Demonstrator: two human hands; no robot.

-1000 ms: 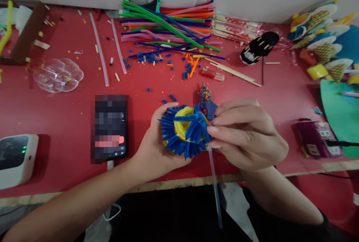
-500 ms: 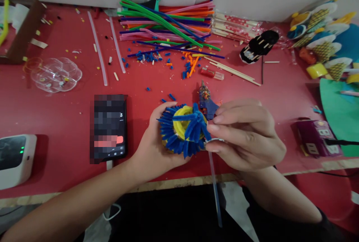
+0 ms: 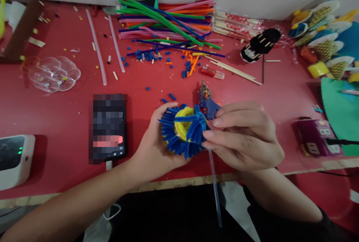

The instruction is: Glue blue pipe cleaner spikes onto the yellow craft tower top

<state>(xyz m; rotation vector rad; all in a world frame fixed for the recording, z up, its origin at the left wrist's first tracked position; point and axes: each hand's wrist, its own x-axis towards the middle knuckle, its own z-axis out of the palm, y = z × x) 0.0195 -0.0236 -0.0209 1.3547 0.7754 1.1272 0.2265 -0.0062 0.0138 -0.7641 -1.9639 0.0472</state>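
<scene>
My left hand [image 3: 157, 141] is wrapped round a pipe-cleaner craft [image 3: 171, 128], a ring of blue fuzzy spikes around a yellow coiled centre. Blue pipe-cleaner pieces [image 3: 196, 129] fan out over the right of that centre. My right hand [image 3: 246, 137] pinches at the right-hand edge of this fan, thumb and fingers close together; its fingertips partly hide what they grip. Just behind my hands a blue glue gun [image 3: 206, 103] lies on the table, nozzle pointing away. A clear glue stick [image 3: 214, 186] juts out below my right hand, past the table edge.
Colourful pipe cleaners [image 3: 168, 21] are heaped at the back, with blue and orange snippets [image 3: 146, 55] before them. A phone [image 3: 110, 126] lies left of my hands, near a clear flower-shaped tray [image 3: 54, 73]. A black figure [image 3: 260, 43] and a purple box [image 3: 318, 137] are to the right.
My right fingertips have moved slightly left and press closer against the blue pieces. A small whitish bit that showed at the thumb is no longer visible. My left hand has barely shifted.
</scene>
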